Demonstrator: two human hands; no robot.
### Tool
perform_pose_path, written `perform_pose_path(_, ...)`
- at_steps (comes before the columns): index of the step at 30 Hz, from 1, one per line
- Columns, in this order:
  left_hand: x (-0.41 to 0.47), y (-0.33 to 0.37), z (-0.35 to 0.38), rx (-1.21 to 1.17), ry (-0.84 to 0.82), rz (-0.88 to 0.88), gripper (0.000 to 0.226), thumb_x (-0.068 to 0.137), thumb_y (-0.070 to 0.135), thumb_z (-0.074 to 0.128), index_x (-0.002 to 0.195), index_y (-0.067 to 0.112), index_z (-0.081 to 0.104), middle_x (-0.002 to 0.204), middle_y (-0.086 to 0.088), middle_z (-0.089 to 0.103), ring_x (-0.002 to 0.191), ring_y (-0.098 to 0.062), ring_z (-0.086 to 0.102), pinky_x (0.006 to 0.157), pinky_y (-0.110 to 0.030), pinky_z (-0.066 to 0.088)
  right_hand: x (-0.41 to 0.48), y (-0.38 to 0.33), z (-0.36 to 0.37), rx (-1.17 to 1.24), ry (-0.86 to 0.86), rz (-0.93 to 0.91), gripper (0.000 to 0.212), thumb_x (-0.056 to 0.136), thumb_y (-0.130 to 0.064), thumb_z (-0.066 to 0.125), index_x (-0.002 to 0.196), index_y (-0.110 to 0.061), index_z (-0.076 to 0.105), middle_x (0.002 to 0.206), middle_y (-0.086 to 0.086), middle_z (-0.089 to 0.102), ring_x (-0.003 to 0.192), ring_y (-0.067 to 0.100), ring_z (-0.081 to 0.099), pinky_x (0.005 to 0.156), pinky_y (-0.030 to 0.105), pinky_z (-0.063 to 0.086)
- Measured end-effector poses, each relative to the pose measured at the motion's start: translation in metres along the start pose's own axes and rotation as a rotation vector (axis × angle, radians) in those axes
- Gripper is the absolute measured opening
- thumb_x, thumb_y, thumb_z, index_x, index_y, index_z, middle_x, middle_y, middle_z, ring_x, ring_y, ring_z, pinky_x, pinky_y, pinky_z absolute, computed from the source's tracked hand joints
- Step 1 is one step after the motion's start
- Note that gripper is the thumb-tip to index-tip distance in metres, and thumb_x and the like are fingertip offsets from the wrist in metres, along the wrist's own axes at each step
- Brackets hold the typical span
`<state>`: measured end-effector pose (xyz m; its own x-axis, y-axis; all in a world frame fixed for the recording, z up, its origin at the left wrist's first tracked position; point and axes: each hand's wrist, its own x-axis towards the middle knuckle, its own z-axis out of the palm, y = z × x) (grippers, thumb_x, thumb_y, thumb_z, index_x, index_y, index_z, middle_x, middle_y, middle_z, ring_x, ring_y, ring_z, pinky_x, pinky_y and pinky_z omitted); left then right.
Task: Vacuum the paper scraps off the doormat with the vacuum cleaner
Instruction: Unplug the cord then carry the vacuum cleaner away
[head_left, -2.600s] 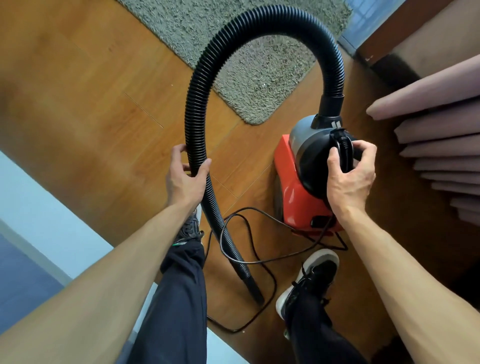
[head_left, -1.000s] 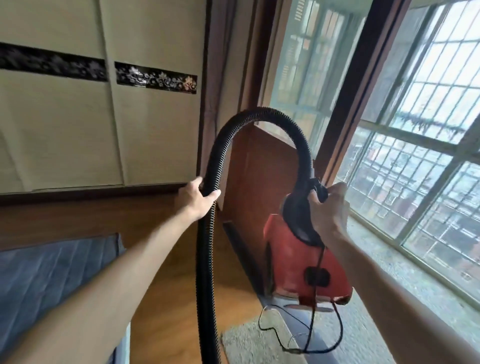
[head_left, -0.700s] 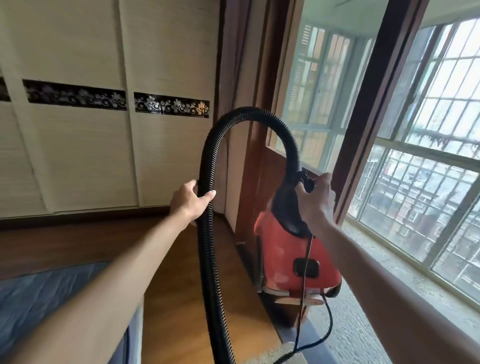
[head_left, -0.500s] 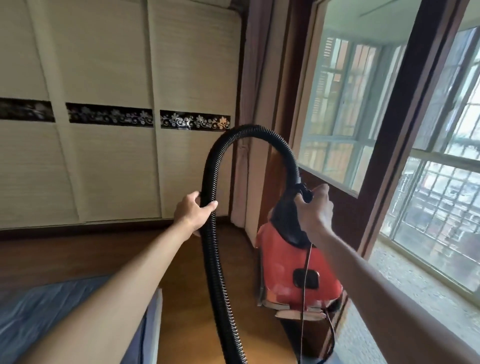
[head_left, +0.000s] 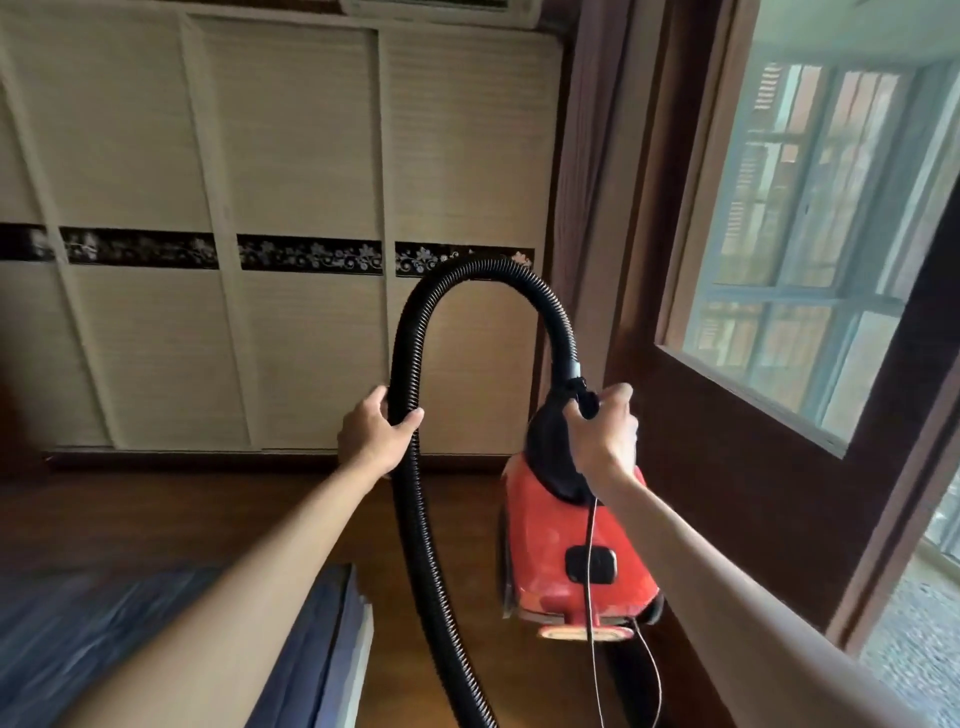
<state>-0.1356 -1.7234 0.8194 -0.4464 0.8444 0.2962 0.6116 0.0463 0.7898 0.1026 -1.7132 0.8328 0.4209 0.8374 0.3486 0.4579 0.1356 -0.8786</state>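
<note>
ok so: right grip (head_left: 605, 434) clamped round black top handle of red vacuum cleaner (head_left: 550, 545), whole thing hanging clear of wooden floor (head_left: 208, 514), base tilted toward camera. left grip (head_left: 375, 434) wrapped round ribbed black hose (head_left: 415, 519), which arches up from vacuum top, then runs out bottom of shot. cord (head_left: 589, 597) dangling down body. wardrobe doors (head_left: 301, 156) behind, window (head_left: 810, 208) on right, bed (head_left: 104, 649) corner bottom left.

Red vacuum cleaner (head_left: 571, 551) hangs upright, hose (head_left: 415, 467) arched.
</note>
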Motion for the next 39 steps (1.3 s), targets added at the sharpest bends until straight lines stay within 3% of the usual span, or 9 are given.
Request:
perform_pose_path(4,0.027,-0.011,0.011,-0.036,0.025,-0.024,0.064,0.087,0.045,0.072,0.141,0.019,0.052,0.135,-0.008,0.062,0.12,-0.032,0.06,0.097,-0.041,0.052,0.024,0.006,0.024,0.017,-0.013,0.001,0.033,0.088,-0.029,0.063,0.103,-0.011,0.041,0.074,-0.002,0.051,0.078,0.033,0.065,0.068,0.048,0.058)
perform_pose_path(8,0.059,-0.024,0.033,-0.139,-0.022,-0.024,0.038,0.08,0.047,0.076,0.104,0.024,0.057,0.097,-0.002,0.069,0.089,-0.03,0.07,0.072,-0.052,0.061,0.052,0.012,0.052,0.046,-0.013,0.007,0.031,0.087,-0.031,0.064,0.099,-0.014,0.041,0.076,-0.001,0.052,0.077,0.03,0.063,0.07,0.05,0.057)
perform_pose_path(13,0.112,-0.035,0.066,-0.22,-0.048,-0.038,0.044,0.079,0.045,0.077,0.115,0.025,0.059,0.101,-0.001,0.067,0.092,-0.03,0.07,0.073,-0.052,0.061,0.095,0.021,0.091,0.052,-0.008,0.023,0.035,0.085,-0.041,0.063,0.098,-0.017,0.042,0.082,-0.001,0.053,0.076,0.028,0.061,0.064,0.053,0.058)
perform_pose_path(17,0.171,-0.043,0.095,-0.223,-0.063,-0.003,0.033,0.078,0.047,0.076,0.098,0.029,0.058,0.09,-0.002,0.069,0.086,-0.029,0.071,0.07,-0.052,0.061,0.139,0.029,0.129,0.05,0.013,0.023,0.033,0.084,-0.04,0.064,0.096,-0.019,0.042,0.081,-0.001,0.055,0.075,0.027,0.062,0.063,0.053,0.058)
perform_pose_path(21,0.226,-0.045,0.119,-0.215,-0.103,-0.003,0.05,0.083,0.043,0.076,0.127,0.025,0.058,0.103,-0.006,0.067,0.089,-0.028,0.07,0.055,-0.041,0.062,0.184,0.039,0.161,0.072,0.05,0.036,0.03,0.086,-0.034,0.066,0.099,-0.016,0.045,0.081,-0.001,0.057,0.081,0.027,0.061,0.076,0.052,0.056)
perform_pose_path(25,0.276,-0.041,0.144,-0.194,-0.132,0.053,0.027,0.086,0.04,0.074,0.104,0.03,0.057,0.083,-0.009,0.07,0.072,-0.029,0.071,0.048,-0.044,0.06,0.223,0.043,0.184,0.087,0.081,0.047,0.029,0.087,-0.031,0.066,0.099,-0.014,0.047,0.08,-0.003,0.057,0.078,0.023,0.06,0.079,0.051,0.055)
perform_pose_path(31,0.332,-0.033,0.186,-0.145,-0.132,0.139,0.031,0.086,0.042,0.073,0.107,0.025,0.059,0.088,0.002,0.068,0.08,-0.025,0.067,0.069,-0.041,0.058,0.273,0.051,0.206,0.103,0.128,0.062,0.029,0.088,-0.03,0.066,0.1,-0.012,0.047,0.079,-0.004,0.057,0.07,0.013,0.057,0.076,0.049,0.056)
perform_pose_path(34,0.356,-0.026,0.212,-0.148,-0.13,0.167,0.031,0.087,0.038,0.073,0.107,0.018,0.062,0.085,0.002,0.063,0.078,-0.022,0.061,0.067,-0.032,0.047,0.298,0.058,0.213,0.119,0.133,0.062,0.028,0.088,-0.029,0.066,0.1,-0.011,0.047,0.078,-0.004,0.057,0.068,0.012,0.057,0.074,0.049,0.056)
perform_pose_path(39,0.4,-0.017,0.257,-0.18,-0.125,0.148,0.029,0.084,0.042,0.074,0.1,0.021,0.061,0.082,0.0,0.066,0.077,-0.026,0.065,0.072,-0.039,0.055,0.35,0.071,0.234,0.114,0.127,0.071,0.029,0.087,-0.033,0.066,0.097,-0.016,0.045,0.078,-0.004,0.058,0.071,0.019,0.061,0.072,0.053,0.057)
